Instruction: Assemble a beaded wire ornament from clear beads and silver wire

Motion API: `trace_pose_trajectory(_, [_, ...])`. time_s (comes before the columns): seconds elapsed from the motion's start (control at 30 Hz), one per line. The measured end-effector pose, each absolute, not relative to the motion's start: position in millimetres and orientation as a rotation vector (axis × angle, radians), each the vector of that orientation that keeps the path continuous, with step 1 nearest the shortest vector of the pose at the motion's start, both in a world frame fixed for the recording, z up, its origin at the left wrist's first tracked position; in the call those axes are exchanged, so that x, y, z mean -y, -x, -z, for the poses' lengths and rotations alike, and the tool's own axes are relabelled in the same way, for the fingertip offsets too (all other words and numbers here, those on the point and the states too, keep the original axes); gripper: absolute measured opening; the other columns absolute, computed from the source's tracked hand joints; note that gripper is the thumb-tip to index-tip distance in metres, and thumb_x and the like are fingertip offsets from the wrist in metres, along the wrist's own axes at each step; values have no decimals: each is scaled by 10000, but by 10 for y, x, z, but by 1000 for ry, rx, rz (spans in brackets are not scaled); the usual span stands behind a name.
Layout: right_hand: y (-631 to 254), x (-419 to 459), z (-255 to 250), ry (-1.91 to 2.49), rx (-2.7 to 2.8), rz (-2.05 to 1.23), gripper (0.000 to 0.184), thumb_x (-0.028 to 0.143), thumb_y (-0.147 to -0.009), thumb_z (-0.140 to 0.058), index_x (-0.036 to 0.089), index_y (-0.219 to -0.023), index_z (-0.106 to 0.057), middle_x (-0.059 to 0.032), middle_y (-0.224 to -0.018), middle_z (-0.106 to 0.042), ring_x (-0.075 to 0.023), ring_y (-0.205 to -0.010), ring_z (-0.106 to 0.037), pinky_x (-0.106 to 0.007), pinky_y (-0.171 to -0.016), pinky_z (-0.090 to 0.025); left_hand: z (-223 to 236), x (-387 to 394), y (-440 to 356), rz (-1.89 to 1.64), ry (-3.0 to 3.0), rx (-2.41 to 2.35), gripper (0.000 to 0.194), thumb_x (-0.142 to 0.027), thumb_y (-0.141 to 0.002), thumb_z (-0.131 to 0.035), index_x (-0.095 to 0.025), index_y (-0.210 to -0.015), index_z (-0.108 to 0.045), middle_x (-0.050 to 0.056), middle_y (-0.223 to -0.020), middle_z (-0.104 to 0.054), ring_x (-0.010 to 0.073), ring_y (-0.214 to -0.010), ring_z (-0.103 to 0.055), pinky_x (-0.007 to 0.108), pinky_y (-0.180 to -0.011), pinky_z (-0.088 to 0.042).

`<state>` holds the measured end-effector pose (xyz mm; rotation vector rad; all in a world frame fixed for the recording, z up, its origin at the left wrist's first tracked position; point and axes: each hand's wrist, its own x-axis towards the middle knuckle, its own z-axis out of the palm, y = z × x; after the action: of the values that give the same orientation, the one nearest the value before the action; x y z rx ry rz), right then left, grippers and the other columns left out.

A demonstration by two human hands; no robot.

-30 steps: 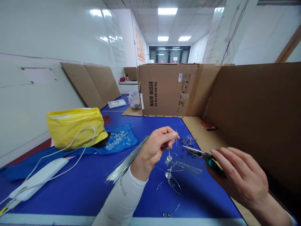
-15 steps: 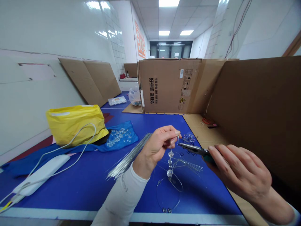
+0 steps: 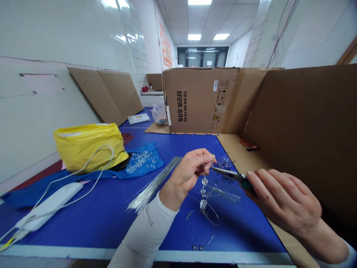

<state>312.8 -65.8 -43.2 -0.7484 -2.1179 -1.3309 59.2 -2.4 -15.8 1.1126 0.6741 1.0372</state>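
Observation:
Between thumb and forefinger, my left hand [image 3: 192, 169] pinches a thin silver wire, from which a strand of clear beads [image 3: 203, 203] hangs down. My right hand [image 3: 287, 199] is wrapped around a pair of needle-nose pliers [image 3: 230, 174], whose tips touch or almost touch the wire just below my left fingertips. Whether the jaws grip the wire is too small to tell. Under the strand, a wire loop with beads [image 3: 186, 230] lies on the table. Small dark rings [image 3: 227, 180] and a pile of small metal pieces [image 3: 224, 162] lie behind the pliers.
Left of my left hand is a bundle of straight wires [image 3: 156, 185]; a smaller wire bundle [image 3: 227, 195] lies to the right. Loose clear beads [image 3: 141, 161] rest on blue cloth beside a yellow bag [image 3: 90, 145]. A white power strip [image 3: 51, 206] and cardboard [image 3: 200, 100] border the space.
The hanging bead strand has swung slightly to the right. The pliers' tips have shifted up a little at the wire, and both hands keep their holds.

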Motion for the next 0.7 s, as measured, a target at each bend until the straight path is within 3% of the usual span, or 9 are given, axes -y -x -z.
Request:
trace_pose_trajectory(0.23, [-3110,663,440,745,2111,1266,327,181,-941,-728,256,-1260,-715,-47,-988,-826,-234,-876,-716,-372,-833,-487,142,16,-585,-1033,-1111,-672,246,-329,-721,-746,-177,-632,-574,-74,-491,-435,55,-466,-346,241,-495,-232])
trace_pose_trajectory(0.47, [-3081,672,396,717,2120,1341,275,183,-934,-738,182,-1209,-721,-91,-959,-822,-257,-851,-711,-405,-841,-481,151,14,-588,-1039,-1101,-666,247,-322,-703,-754,-178,-617,-572,-73,-478,-437,52,-456,-349,240,-496,-235])
trace_pose_trajectory(0.7, [-3061,664,379,711,2123,1389,231,168,-960,-689,184,-1190,-706,-79,-946,-829,-250,-825,-716,-404,-819,-485,154,12,-589,-1039,-1098,-666,245,-326,-699,-761,-173,-623,-584,-72,-483,-444,52,-461,-362,238,-498,-236])
